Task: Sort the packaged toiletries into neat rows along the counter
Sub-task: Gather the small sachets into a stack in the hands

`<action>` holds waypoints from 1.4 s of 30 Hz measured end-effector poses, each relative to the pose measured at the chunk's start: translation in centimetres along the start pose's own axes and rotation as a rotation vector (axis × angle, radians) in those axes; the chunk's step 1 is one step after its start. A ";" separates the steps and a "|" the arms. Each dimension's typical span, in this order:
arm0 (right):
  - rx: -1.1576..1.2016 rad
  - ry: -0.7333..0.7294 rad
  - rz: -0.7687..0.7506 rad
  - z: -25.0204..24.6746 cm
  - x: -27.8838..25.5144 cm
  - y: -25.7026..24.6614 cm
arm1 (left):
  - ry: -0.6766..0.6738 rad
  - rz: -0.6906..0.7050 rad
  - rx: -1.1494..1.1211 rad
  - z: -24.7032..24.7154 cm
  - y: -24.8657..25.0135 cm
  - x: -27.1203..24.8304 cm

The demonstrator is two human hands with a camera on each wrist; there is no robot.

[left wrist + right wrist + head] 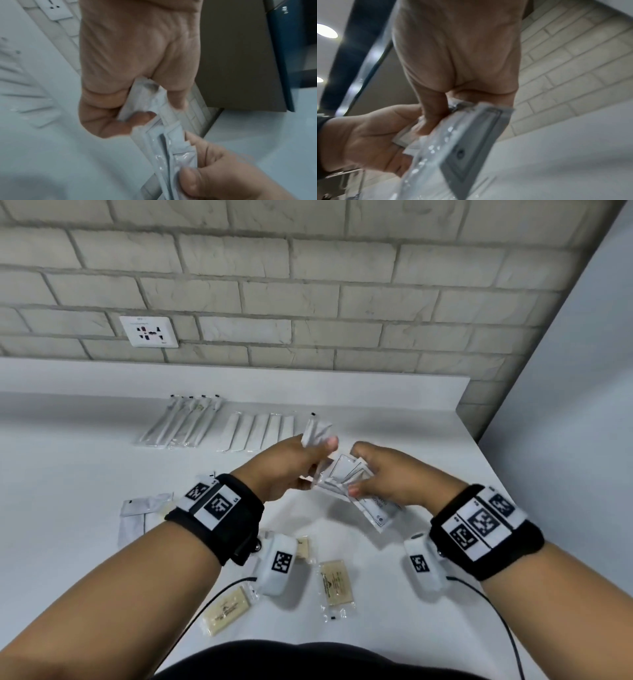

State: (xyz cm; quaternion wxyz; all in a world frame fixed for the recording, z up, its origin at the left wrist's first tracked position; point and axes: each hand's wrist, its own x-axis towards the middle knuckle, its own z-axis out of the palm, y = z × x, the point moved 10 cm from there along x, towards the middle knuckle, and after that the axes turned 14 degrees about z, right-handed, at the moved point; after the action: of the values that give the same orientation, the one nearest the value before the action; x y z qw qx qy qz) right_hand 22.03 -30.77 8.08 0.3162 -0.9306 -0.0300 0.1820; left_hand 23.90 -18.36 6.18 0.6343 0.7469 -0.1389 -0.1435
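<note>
Both hands are raised above the white counter (411, 440), close together. My left hand (317, 451) pinches one slim white packet (317, 429) between thumb and fingers; it sticks up past the knuckles. My right hand (356, 474) grips a fanned stack of flat white packets (346, 477) by its edge. In the left wrist view the left hand (130, 119) holds the slim packet (145, 94) just above the stack (171, 148). In the right wrist view the right hand (435, 121) holds the stack (471, 135), with the left hand (368, 135) touching it from the left.
At the back lie a row of toothbrush packets (185, 422) and a row of flat white packets (260, 429). Loose white packets (144, 511) lie at the left. Wrapped soap bars (224, 611) (335, 582) lie near the front. A brick wall with a socket (149, 332) is behind.
</note>
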 end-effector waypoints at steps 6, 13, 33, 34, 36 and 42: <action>0.638 0.172 0.098 -1.7 0.8 6.3 | 0.216 -0.119 -0.353 -1.5 -4.9 -0.9; 0.973 0.215 0.130 -3.0 1.1 8.8 | 0.170 0.027 -0.295 -0.3 -4.5 -0.8; 0.902 0.154 0.149 0.7 2.1 1.3 | 0.057 0.013 -0.702 4.9 0.1 0.8; 0.881 0.193 0.149 0.4 2.0 1.2 | 0.035 0.003 -0.749 5.4 0.4 0.9; 0.845 0.292 0.193 -0.1 2.1 1.8 | 0.004 -0.008 -0.804 6.5 1.1 0.9; 0.410 0.691 0.313 -3.3 0.0 2.0 | -0.107 0.038 -0.853 8.4 2.6 0.9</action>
State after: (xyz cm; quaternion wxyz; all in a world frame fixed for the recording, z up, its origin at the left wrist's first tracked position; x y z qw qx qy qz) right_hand 23.05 -34.26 9.29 0.4547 -0.8480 0.2561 -0.0925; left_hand 21.44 -26.71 7.37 0.8807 0.4066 -0.1137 -0.2147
